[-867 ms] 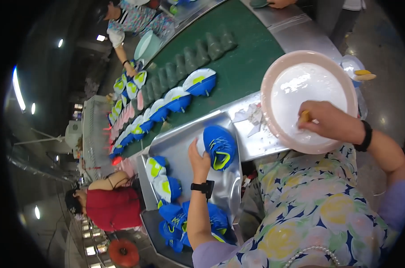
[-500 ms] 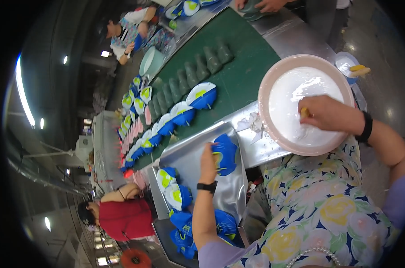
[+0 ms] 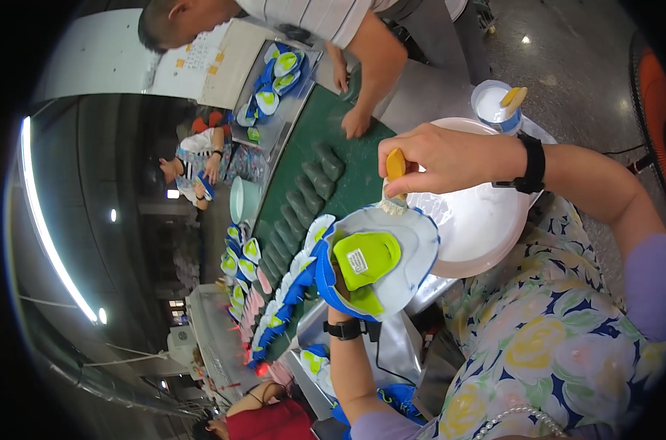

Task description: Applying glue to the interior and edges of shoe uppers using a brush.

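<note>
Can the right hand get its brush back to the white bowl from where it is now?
Probably yes: the right hand holds the brush just beside the white bowl, with nothing between them.

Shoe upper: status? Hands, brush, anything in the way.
Left hand holds the shoe upper up, underside showing. Right hand pinches yellow-handled brush, bristles on the upper's rim. White basin directly behind. Nothing between.
</note>
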### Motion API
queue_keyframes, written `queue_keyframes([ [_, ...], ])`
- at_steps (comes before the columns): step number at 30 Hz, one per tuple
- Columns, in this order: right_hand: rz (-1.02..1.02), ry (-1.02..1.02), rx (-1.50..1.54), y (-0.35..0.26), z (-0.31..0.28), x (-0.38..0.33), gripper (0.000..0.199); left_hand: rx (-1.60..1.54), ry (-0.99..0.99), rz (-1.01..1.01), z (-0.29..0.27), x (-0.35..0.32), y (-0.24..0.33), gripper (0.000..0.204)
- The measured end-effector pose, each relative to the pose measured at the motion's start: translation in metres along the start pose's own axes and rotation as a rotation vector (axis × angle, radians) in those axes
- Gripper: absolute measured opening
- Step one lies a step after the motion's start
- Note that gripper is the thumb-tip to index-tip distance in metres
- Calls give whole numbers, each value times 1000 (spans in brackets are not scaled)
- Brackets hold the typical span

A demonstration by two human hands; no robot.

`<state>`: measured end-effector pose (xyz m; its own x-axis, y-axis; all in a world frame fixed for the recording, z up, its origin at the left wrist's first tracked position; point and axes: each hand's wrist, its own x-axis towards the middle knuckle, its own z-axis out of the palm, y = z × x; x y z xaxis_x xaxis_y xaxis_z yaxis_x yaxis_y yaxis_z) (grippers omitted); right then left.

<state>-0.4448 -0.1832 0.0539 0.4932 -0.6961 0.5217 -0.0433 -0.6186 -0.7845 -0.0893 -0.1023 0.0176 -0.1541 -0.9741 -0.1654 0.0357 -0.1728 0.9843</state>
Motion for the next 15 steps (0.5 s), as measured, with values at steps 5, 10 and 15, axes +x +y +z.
queue_keyframes([
  [5, 182, 193, -82, 0, -1, -21, 34, 107, 3, 75, 25, 19, -17, 52],
  [10, 388, 284, 47, 4, 24, -32, 37, 185, 56, 131, 46, 28, -48, 54],
  [15, 540, 259, 255, -1, 47, -37, 39, 260, 126, 194, 47, 34, -53, 55],
])
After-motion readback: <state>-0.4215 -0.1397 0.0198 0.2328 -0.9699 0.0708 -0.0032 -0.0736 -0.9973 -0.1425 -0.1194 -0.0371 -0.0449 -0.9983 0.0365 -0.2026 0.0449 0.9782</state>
